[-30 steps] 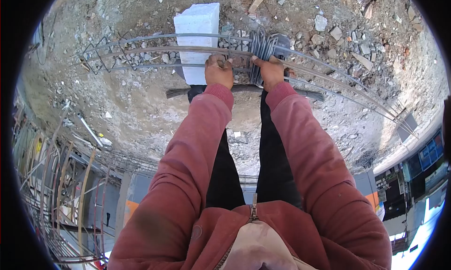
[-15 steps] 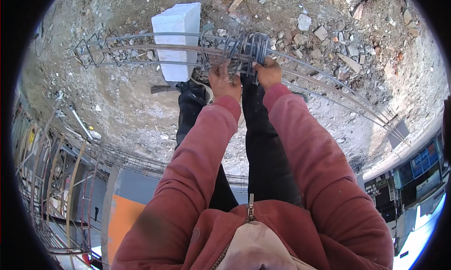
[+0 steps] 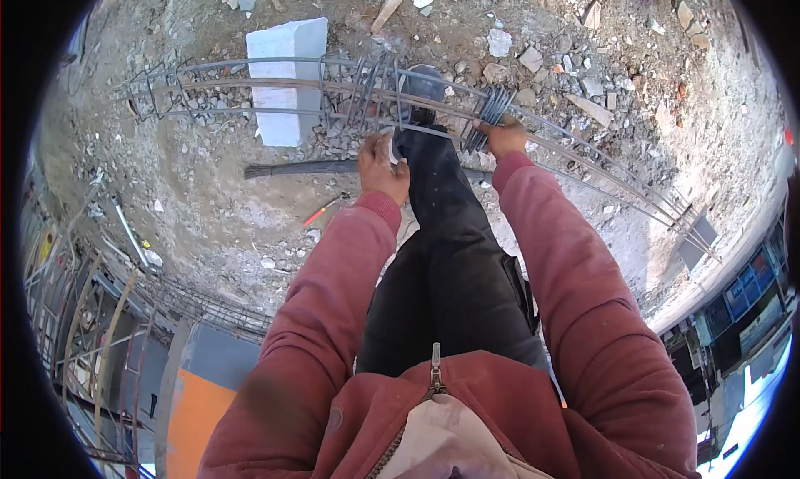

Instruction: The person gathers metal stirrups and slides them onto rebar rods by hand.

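Note:
Long steel rebars (image 3: 417, 102) run side by side across the view, with several square wire stirrups looped around them. My right hand (image 3: 502, 137) is closed on a tight bunch of rebar stirrups (image 3: 492, 112) around the bars, right of my boot (image 3: 423, 87). My left hand (image 3: 383, 170) is just below the lowest bar with its fingers stretched and thumb apart; nothing shows in it. A looser group of stirrups (image 3: 364, 91) hangs on the bars above that hand. Under the bars at left stands a white block (image 3: 287, 83).
A bundle of thin dark wire (image 3: 304, 169) lies on the ground beside my left hand. A red-handled tool (image 3: 323, 210) is below it. Stones and rubble (image 3: 533, 60) cover the soil at upper right. A lattice of poles (image 3: 92, 337) stands at lower left.
My right hand has slid a bunch of stirrups rightward along the bars, away from the others. My left hand has dropped lower and left. My legs have shifted, exposing the wire bundle and red-handled tool.

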A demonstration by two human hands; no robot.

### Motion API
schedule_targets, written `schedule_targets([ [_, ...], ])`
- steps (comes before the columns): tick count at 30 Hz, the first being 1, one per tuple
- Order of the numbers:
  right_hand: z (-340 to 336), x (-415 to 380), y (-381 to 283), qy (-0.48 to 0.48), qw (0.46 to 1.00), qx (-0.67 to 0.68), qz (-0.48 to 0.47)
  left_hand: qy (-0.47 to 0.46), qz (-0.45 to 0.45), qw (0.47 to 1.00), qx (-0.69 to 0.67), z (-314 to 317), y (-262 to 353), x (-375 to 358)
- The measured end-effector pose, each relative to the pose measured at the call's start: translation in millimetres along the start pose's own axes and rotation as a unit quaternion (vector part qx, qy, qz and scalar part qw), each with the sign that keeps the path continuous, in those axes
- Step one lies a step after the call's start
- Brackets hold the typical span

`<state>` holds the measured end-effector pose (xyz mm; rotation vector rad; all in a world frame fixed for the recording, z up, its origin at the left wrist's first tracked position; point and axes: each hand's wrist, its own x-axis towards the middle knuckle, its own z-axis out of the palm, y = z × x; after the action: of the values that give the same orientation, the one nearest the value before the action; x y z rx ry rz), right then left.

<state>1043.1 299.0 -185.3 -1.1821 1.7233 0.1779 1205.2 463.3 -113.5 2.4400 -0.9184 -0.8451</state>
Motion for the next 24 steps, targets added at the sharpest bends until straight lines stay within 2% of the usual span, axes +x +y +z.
schedule_targets([
  [2,-5.3,-1.1,4.3,0.008,0.998,-0.058,-0.001,0.014,0.009,0.999,-0.032,8.8,-1.8,-26.5],
  [5,-4.1,13.2,27.5,-0.031,0.997,0.065,-0.001,0.026,-0.024,0.997,-0.07,7.0,11.4,-73.5],
  [6,-10.0,6.2,20.3,-0.045,0.991,0.121,0.026,0.023,-0.048,0.996,-0.078,7.7,13.8,-89.0],
  [7,-9.6,18.0,31.6,-0.037,0.995,0.096,0.008,0.015,-0.054,0.996,-0.075,11.3,12.4,-101.7],
  [9,-13.6,38.9,59.8,-0.017,0.999,0.04,-0.014,-0.014,-0.071,0.995,-0.073,27.3,6.4,-132.2],
  [11,-42.6,18.3,47.5,-0.012,0.987,-0.142,-0.068,-0.028,-0.083,0.994,-0.071,52.4,-0.2,-154.1],
  [13,-78.0,-21.1,26.9,-0.014,0.931,-0.342,-0.127,-0.071,-0.112,0.987,-0.096,79.5,2.3,-165.4],
  [14,-95.9,-19.1,33.8,-0.014,0.935,-0.324,-0.141,-0.147,-0.19,0.962,-0.13,86.0,17.3,-163.6],
  [16,-132.2,-2.5,53.5,0.075,0.925,-0.307,-0.209,-0.211,-0.242,0.894,-0.313,134.5,31.1,-162.1],
  [17,-153.2,-2.3,55.3,0.091,0.912,-0.314,-0.249,-0.236,-0.264,0.847,-0.397,157.8,39.9,-160.4],
  [18,-172.4,14.7,69.8,0.146,0.853,-0.377,-0.331,-0.256,-0.28,0.819,-0.431,160.9,63.7,-150.0],
  [19,-185.7,19.6,71.1,0.148,0.856,-0.377,-0.321,-0.274,-0.293,0.791,-0.462,166.2,89.1,-136.2],
  [21,-205.7,47.2,84.8,0.105,0.842,-0.396,-0.351,-0.236,-0.3,0.775,-0.503,233.3,106.9,-121.3],
  [22,-212.7,55.1,86.5,0.019,0.892,-0.33,-0.309,-0.169,-0.348,0.735,-0.557,242.9,131.4,-108.5],
  [24,-220.2,65.4,90.8,-0.068,0.899,-0.314,-0.298,-0.063,-0.401,0.652,-0.64,261.4,173.4,-90.2],
])
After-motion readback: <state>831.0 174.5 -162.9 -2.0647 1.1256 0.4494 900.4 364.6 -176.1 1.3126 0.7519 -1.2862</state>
